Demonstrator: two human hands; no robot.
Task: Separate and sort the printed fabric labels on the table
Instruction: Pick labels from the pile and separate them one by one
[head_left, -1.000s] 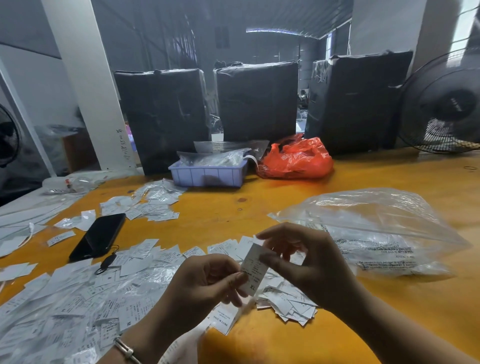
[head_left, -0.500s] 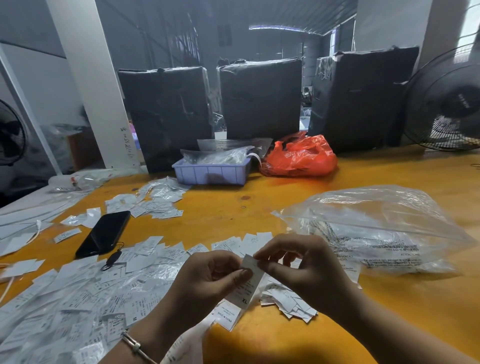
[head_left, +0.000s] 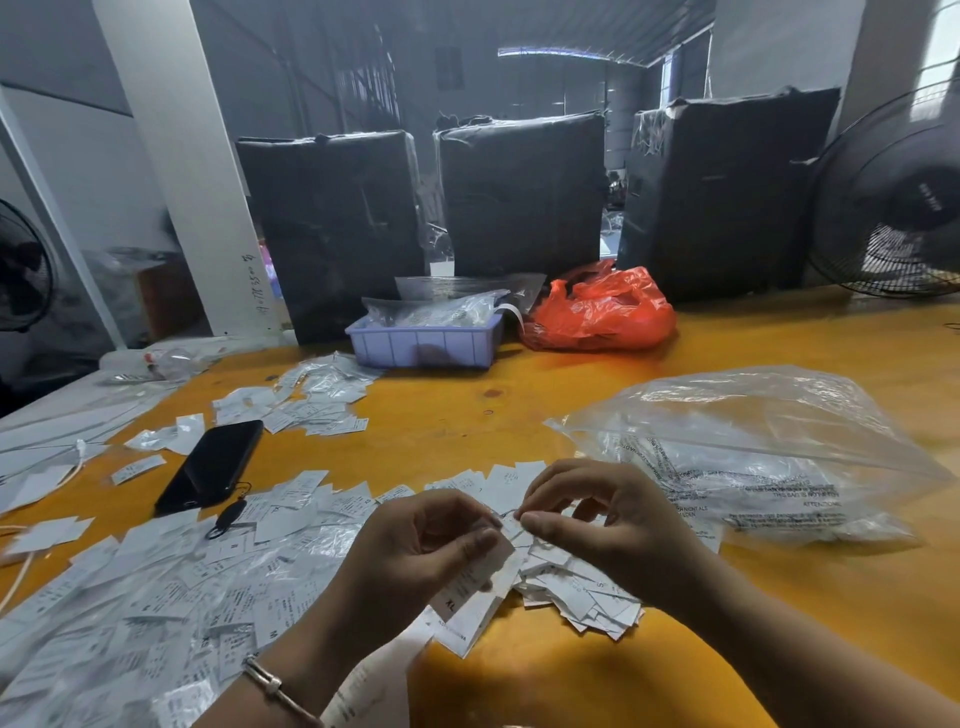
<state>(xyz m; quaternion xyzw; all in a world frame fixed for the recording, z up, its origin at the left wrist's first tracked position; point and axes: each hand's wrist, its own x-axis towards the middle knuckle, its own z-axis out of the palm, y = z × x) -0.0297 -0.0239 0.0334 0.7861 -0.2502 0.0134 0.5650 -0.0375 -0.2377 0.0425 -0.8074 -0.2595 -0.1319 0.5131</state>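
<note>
Low over the near edge of the table (head_left: 519, 415), the left hand (head_left: 421, 551) pinches a printed label (head_left: 475, 582) while the right hand (head_left: 597, 514) pinches its top corner, apparently peeling one piece free, which next needs dropping on the small pile (head_left: 587, 597) below.

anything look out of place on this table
Yes: a black phone lies among the loose labels left of the hands, its edge right against the scattered pile, so it may get in the way of sorting.
</note>
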